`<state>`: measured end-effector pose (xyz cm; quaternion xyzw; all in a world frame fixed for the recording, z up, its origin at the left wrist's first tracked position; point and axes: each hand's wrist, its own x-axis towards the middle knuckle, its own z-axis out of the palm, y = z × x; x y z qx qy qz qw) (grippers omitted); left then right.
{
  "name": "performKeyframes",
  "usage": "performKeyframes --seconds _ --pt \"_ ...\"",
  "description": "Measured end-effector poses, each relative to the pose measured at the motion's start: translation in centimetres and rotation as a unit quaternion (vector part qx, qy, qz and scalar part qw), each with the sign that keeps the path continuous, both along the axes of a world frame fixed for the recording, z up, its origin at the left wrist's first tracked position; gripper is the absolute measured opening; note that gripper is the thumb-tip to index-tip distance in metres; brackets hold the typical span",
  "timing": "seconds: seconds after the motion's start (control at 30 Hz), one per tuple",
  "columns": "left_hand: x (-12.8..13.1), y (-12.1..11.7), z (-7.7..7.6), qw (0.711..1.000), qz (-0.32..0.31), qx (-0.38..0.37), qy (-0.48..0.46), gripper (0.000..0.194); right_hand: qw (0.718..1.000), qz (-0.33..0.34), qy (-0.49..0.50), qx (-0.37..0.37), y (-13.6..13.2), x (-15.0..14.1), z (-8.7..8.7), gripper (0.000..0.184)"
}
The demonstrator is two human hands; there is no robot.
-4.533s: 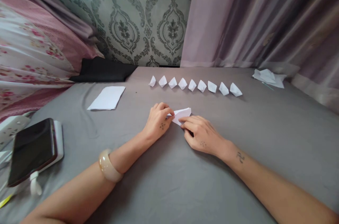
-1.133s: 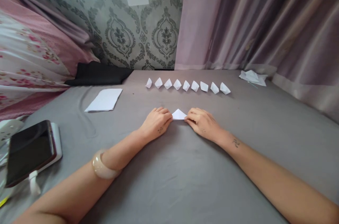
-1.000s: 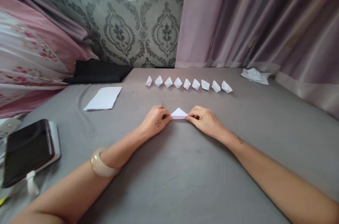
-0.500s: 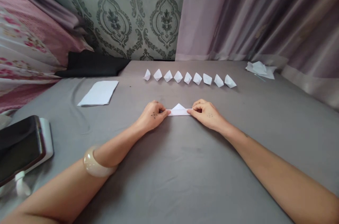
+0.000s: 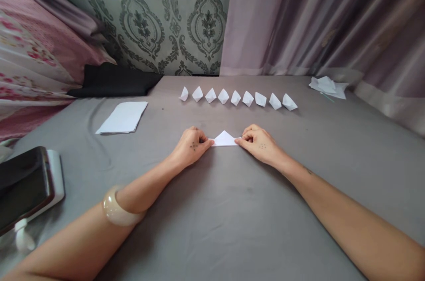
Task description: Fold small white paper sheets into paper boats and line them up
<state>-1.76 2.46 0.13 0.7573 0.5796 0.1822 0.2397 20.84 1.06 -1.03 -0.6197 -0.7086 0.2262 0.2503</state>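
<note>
A small folded white paper (image 5: 225, 139) lies between my hands, with a triangular peak at its middle and a straight lower edge. My left hand (image 5: 192, 146) pinches its left end between thumb and fingers. At the right end, my right hand (image 5: 259, 143) grips it the same way. Both ends of the paper are partly covered by my fingers. Beyond my hands stands a row of several small folded paper pieces (image 5: 223, 96) that look like little boats.
To the left lies a stack of white paper (image 5: 122, 117), with a black cloth (image 5: 116, 79) behind it. A dark-screened device (image 5: 25, 188) sits at the near left. More white papers (image 5: 328, 87) rest at the far right on the grey sheet (image 5: 212, 219).
The strip across the front of the paper no longer shows over the triangle, which is now visible down to the lower edge. Both hands keep almost the same place.
</note>
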Motion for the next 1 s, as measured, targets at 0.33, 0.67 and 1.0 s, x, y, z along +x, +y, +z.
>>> performKeyframes --seconds 0.33,0.67,1.0 --pt "-0.2 -0.3 -0.9 0.993 -0.045 0.1 0.033 0.025 0.998 0.017 -0.033 0.045 -0.3 0.2 0.1 0.015" --pt "2.1 -2.3 0.9 0.901 -0.305 0.181 0.25 0.03 0.944 0.176 -0.228 0.162 -3.0 -3.0 1.1 0.029" --pt "1.8 -3.3 0.2 0.899 -0.259 0.174 0.307 0.022 0.901 0.141 -0.387 0.132 -5.0 -3.8 2.7 0.03"
